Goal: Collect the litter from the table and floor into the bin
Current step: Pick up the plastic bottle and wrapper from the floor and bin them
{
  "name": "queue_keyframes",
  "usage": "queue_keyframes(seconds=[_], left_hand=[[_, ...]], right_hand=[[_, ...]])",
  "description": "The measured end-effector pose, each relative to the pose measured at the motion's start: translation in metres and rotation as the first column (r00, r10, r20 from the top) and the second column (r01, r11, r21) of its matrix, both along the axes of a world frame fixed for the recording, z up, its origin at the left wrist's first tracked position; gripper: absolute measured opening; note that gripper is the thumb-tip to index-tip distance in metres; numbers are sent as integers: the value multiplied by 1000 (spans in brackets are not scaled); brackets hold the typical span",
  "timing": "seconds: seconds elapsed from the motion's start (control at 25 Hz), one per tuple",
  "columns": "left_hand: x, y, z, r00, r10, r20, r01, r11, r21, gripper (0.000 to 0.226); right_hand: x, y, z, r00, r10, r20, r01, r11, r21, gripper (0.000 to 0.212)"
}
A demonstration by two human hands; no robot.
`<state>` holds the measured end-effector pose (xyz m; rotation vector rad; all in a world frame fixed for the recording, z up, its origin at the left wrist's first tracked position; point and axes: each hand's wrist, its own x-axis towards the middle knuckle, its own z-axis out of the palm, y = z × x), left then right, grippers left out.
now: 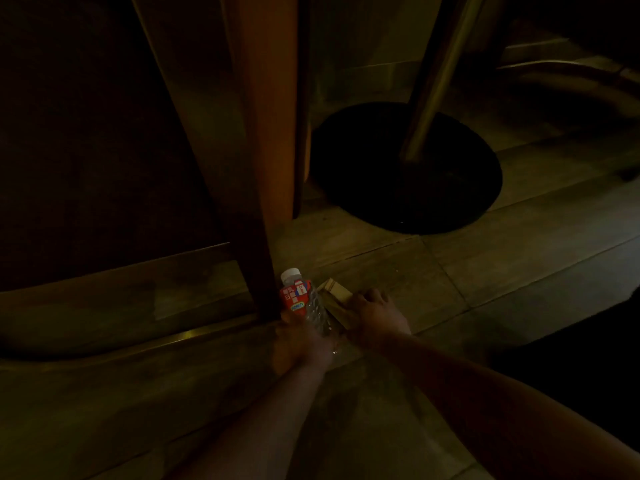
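Head view: left hand [300, 341] grips bottle [304, 303]; right hand [375, 315] clasps box [335, 299].

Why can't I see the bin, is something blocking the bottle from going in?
No bin shows here, so that path can't be judged. The left hand already holds the bottle, and the right hand is on the small box; nothing stands between them.
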<state>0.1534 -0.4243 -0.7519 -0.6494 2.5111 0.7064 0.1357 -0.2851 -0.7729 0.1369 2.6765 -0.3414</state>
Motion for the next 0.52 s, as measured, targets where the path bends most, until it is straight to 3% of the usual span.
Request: queue_keyframes(seconds=[0.2,0.52], left_hand=[[-5,-11,-5,1000,-25,-8,26,994,107,94],[9,-14,-8,998,-57,1,54,960,276,94]], right_hand=[[4,5,4,997,37,-73,-36,999,13,38],[9,24,27,997,-47,-55,48,999,8,30]])
